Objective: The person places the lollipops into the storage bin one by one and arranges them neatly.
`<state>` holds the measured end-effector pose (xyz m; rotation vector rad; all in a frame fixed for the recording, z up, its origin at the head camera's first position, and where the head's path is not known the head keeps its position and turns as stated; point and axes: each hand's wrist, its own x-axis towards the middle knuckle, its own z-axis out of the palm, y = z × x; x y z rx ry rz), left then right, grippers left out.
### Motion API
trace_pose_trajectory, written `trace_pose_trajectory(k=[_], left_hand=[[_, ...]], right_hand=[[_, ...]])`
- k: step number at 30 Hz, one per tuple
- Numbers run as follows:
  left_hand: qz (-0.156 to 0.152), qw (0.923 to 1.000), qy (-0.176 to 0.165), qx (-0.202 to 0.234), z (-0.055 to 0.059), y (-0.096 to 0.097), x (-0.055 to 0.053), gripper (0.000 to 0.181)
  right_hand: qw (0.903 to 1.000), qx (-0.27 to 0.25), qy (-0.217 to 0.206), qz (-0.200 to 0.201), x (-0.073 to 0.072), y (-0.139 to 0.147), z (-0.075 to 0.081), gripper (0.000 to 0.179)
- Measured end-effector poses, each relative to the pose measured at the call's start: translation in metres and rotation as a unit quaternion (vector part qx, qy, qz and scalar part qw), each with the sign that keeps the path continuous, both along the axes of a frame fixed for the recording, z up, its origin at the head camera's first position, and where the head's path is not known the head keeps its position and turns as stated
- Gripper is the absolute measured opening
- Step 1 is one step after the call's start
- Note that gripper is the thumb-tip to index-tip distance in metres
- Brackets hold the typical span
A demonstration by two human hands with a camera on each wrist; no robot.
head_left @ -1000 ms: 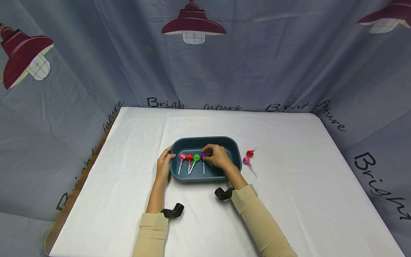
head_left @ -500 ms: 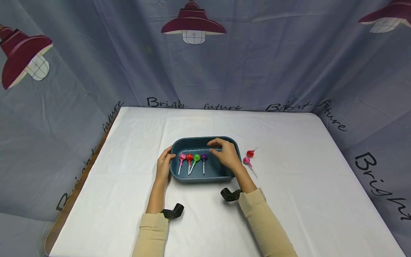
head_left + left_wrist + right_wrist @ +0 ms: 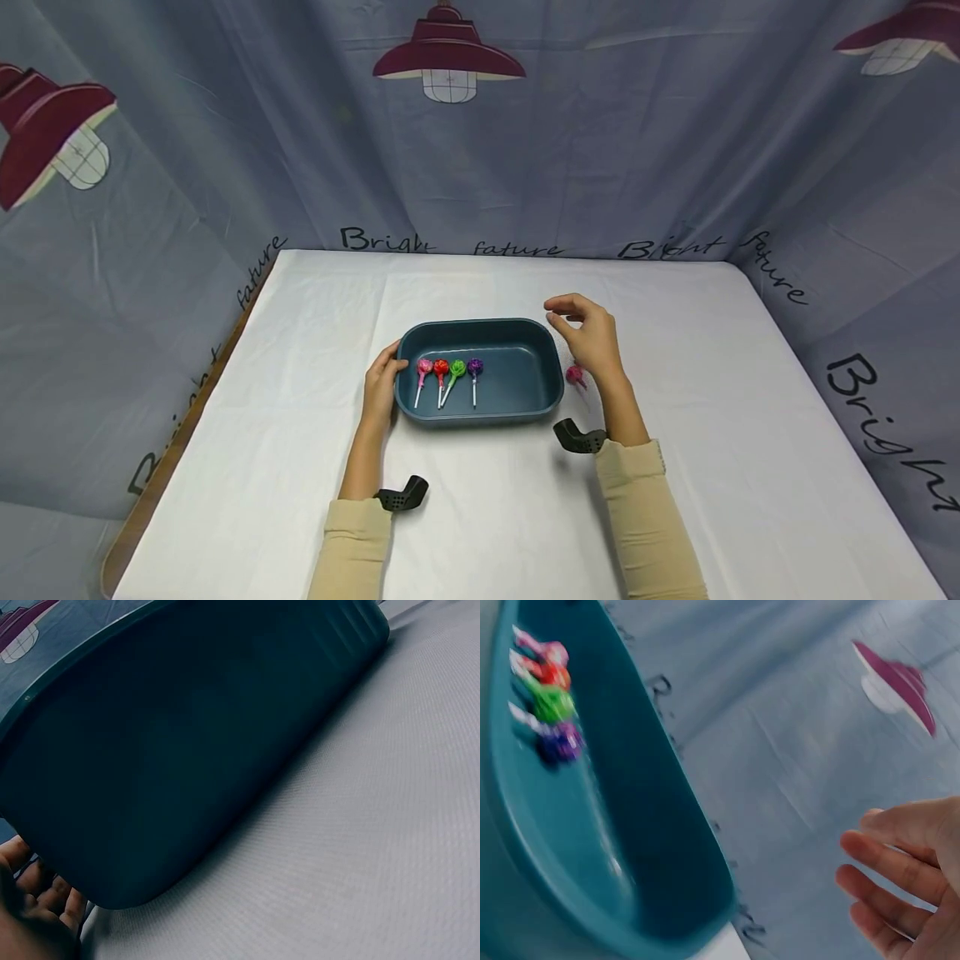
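In the head view, my left hand (image 3: 379,390) grips the left end of a dark teal tray (image 3: 517,411), its thumb over the rim. Inside, a pink lollipop (image 3: 424,367), a red lollipop (image 3: 441,367), a green lollipop (image 3: 457,367) and a purple lollipop (image 3: 475,367) lie in a row, sticks toward me. Past the tray's right end hovers my right hand (image 3: 596,337), holding nothing, its fingers relaxed and apart in the right wrist view. Below it on the cloth lies another pink lollipop (image 3: 575,375), partly hidden by the wrist.
A white cloth (image 3: 300,375) covers the table, whose wooden edge (image 3: 176,433) shows at the left. Grey-blue curtains (image 3: 600,150) printed with lamps and lettering hang behind and at both sides. Each wrist carries a black device (image 3: 577,436).
My right hand let go of the purple lollipop, then rose and moved right, out over the loose lollipops, hiding the red one there. The left hand stays on the tray.
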<state>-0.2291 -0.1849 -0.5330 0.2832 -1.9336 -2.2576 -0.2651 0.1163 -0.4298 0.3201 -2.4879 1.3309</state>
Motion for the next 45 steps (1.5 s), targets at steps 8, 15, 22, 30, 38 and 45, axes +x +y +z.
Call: trace_pose_trajectory(k=[8,15,22,30,38,45], left_hand=[[0.003,1.0,0.001,0.003,-0.001,-0.001,-0.001,0.044],[0.004,1.0,0.001,0.001,-0.001,-0.001,-0.001,0.043],[0.001,1.0,0.002,-0.002,-0.001,-0.001,-0.001,0.043],[-0.002,0.9998,0.015,0.009,-0.002,0.0,0.001,0.044],[-0.002,0.9998,0.018,-0.011,-0.003,0.0,0.001,0.043],[0.0,0.9999,0.014,-0.009,-0.002,0.0,0.001,0.044]], right_hand=[[0.9972,-0.002,-0.015,-0.073,-0.011,0.045,-0.005,0.021],[0.984,0.002,-0.13,-0.122,-0.038,0.097,-0.05,0.036],[0.9731,-0.007,-0.226,-0.045,-0.02,0.094,-0.044,0.042],[0.9557,-0.053,-0.289,-0.015,-0.02,0.091,-0.056,0.034],[0.9547,-0.014,-0.297,0.003,-0.022,0.091,-0.069,0.033],[0.9564,-0.022,-0.291,0.013,-0.024,0.088,-0.072,0.032]])
